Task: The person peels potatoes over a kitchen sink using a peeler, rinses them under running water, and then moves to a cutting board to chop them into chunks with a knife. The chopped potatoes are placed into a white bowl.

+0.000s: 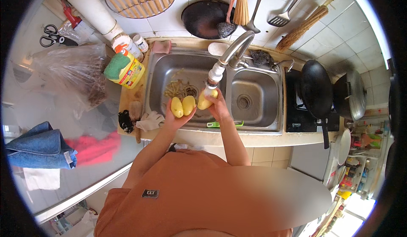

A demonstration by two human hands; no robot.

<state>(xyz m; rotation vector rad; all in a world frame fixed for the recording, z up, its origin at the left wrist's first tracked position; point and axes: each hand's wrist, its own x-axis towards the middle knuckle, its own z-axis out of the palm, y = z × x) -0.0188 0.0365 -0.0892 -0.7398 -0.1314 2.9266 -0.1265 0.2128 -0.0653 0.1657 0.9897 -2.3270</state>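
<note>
Two peeled yellow potatoes (182, 106) rest side by side in my left hand (178, 121), over the large basin (165, 66) of a steel double sink. My right hand (220, 106) grips a third peeled potato (206, 100) right under the white filter nozzle (215, 74) of the faucet (237, 49). Water seems to run onto that potato. Peelings (175, 89) lie around the drain of the large basin. A green-handled peeler (213, 124) lies on the sink's front rim, partly hidden by my right wrist.
White gloves (150, 121) and a brush (136, 109) lie left of the sink. A yellow detergent jug (131, 73) carries a green sponge (117, 65). The small basin (254, 87) is at right, then a black cooktop (297, 122) with a frying pan (316, 89). Steel wool (261, 58) sits behind the faucet.
</note>
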